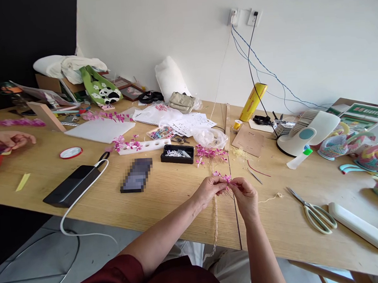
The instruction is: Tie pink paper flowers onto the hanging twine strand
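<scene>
Pink paper blossoms [224, 177] sit pinched between both sets of fingertips, just right of frame centre and a little above the wooden table [167, 201]. Left hand [209, 190] is closed on the sprig from the left; right hand [246, 194] is closed on it from the right, thumbs and forefingers nearly meeting. A pale twine cord [215, 224] hangs from the pinch straight down over the near table edge, so the piece's long axis runs vertically in the frame, blossoms at the upper end, tail toward the lap.

Step in hand, by my reading: binding or seating a blossom onto the cord. The next move would call for steady tension on the cord and a fine fingertip twist.

Outward: more loose pink flowers [210, 153] lie just above the hands, beside a black tray [177, 154]. Scissors [316, 213] rest at lower right, a power bank [71, 185] with white cable at left. Another person's hand [8, 140] shows at the far left edge.
</scene>
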### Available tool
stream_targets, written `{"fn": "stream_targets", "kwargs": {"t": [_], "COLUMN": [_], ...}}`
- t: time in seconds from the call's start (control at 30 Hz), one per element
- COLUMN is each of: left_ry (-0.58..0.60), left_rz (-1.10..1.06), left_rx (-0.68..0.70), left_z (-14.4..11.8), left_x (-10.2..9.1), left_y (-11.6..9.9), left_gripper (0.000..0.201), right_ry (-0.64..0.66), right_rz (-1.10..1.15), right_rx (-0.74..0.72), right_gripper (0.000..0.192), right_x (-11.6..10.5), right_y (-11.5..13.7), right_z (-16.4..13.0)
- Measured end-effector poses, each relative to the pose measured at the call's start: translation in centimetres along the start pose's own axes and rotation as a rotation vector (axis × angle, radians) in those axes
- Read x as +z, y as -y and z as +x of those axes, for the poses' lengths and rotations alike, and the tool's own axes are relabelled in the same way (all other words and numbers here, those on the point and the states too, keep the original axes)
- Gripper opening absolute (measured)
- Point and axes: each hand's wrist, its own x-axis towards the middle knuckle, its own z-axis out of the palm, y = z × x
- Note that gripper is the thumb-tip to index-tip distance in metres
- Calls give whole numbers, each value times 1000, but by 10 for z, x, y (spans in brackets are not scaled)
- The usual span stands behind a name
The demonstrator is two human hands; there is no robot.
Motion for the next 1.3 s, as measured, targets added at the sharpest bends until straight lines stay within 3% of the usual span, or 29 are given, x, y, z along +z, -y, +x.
{"fn": "stream_targets", "kwargs": {"t": [0.2,0.37,0.53,0.83,1.1,1.3], "left_ry": [4,8,20,10,-42,-85], "left_rz": [-38,-8,42,120,364,183], "left_rx": [50,65,87,87,346,259], "left_z": [-1,-2,-3,-4,-3,0], "left_x": [-1,-2,-4,-3,-5,-1], "left_y": [-1,-2,-1,-1,2,5], "left_gripper": [27,25,26,29,22,26], "right_ry": [-2,54,60,-32,-19,-44], "right_rz": [-129,6,261,457,534,565], "right_rx": [168,248,308,411,475,497], "right_gripper": [21,23,26,24,22,28], "right_x": [3,6,9,15,14,16], "right_y": [18,26,18,15,20,23], "right_z": [-7,-8,-5,-8,-6,-8]}}
